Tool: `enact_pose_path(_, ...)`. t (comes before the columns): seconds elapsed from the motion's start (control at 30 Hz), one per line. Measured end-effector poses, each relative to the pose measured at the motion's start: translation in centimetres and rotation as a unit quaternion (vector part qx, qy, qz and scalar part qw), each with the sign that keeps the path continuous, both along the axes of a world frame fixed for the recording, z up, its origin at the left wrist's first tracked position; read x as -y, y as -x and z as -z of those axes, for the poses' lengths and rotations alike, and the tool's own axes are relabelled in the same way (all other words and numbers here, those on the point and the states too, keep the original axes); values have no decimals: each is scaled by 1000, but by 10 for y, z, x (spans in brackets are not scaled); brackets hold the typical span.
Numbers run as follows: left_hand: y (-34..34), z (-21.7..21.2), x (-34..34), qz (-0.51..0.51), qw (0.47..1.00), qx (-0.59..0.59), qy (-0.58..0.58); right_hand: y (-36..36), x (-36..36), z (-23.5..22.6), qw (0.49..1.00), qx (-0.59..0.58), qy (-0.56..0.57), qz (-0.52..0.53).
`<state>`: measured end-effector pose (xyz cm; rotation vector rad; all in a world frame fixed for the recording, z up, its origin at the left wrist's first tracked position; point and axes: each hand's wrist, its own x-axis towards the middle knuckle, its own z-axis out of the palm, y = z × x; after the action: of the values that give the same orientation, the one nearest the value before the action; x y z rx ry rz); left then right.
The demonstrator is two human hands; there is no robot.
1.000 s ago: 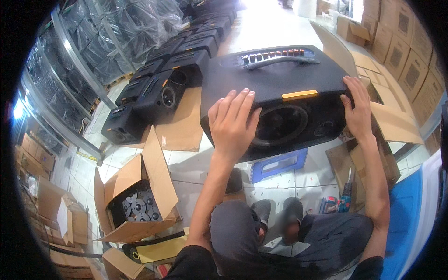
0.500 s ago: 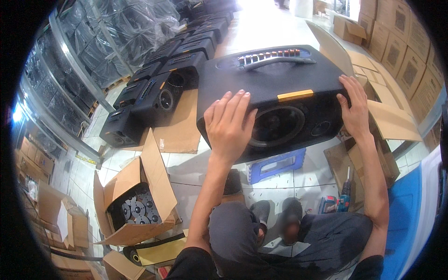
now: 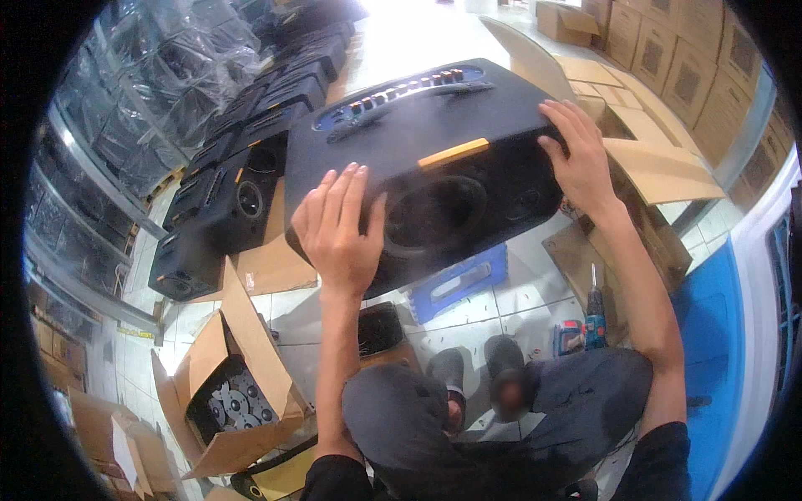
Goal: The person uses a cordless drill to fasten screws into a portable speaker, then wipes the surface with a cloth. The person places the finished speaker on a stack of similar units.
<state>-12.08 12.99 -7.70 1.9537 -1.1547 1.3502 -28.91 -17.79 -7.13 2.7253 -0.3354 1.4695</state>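
Observation:
A large black portable speaker [image 3: 510, 108] is in front of me, its round grilles facing me. A yellow strip [image 3: 454, 152] marks its upper front edge. Behind the carrying handle on top runs a row of knobs [image 3: 405, 93]. My left hand [image 3: 338, 238] grips the left front corner, fingers spread over the top edge and thumb on the front. At the right end, my right hand [image 3: 579, 159] has its fingers over the top and its thumb against the front. A blue plastic stool [image 3: 459, 288] shows below the speaker; the contact between them is hidden.
Several more black speakers [image 3: 205, 221] stand in rows at the left on cardboard. An open carton [image 3: 276, 409] of round speaker parts is near my left knee. A cordless drill [image 3: 594, 321] stands by my right knee. Open cartons [image 3: 664, 179] and stacked boxes [image 3: 660, 67] fill the right.
The view has turned, shifting the speaker and surroundings leftward and slightly tilting them. Both hands keep their places on the speaker's corners.

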Motion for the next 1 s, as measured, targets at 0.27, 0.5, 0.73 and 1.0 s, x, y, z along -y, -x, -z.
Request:
enact_pose_path(0.27, 1, 0, 0, -2, 1000, 1, -2, -1, 2, 0, 1000, 9, 8, -4)
enact_pose_path(0.5, 1, 0, 0, -1, 1000, -1, -3, -2, 2, 2, 1000, 9, 9, -1)
enact_pose_path(0.73, 1, 1, -1, -6, 1000, -1, -6, -2, 3, 4, 1000, 14, 17, -1)
enact_pose_path(1.0, -1, 3, 2, -11, 1000, 26, 3, -2, 3, 4, 999, 22, 21, -9)
